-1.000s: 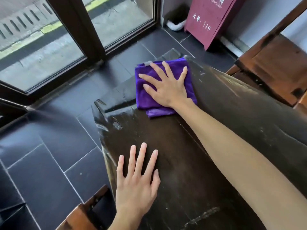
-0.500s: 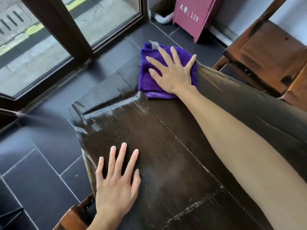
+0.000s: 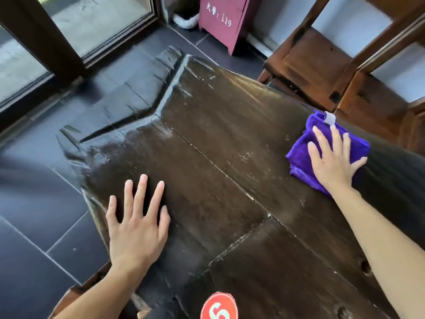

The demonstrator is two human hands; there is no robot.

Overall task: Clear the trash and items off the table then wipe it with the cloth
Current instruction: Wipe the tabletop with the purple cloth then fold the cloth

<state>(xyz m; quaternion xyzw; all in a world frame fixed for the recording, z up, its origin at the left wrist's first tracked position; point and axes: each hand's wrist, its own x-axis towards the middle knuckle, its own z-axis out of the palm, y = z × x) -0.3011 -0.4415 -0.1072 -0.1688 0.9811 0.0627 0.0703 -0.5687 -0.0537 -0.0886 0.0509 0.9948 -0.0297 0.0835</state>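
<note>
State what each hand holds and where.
The right hand presses flat on top of the purple cloth; the left hand rests on the table, holding nothing.

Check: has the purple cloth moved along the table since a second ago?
Yes. The purple cloth, under the right hand, left the table's far window-side corner and went rightward to the chair-side edge.

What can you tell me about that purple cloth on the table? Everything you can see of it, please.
The purple cloth looks like soft, fuzzy microfibre, folded into a thick bunched pad. A small pale tag sticks up from its far corner. It lies near the far right edge of the dark wooden table, close to a wooden chair. The right hand presses flat on top of it with fingers spread, covering much of it. The left hand rests on bare wood, well apart from it.
</note>
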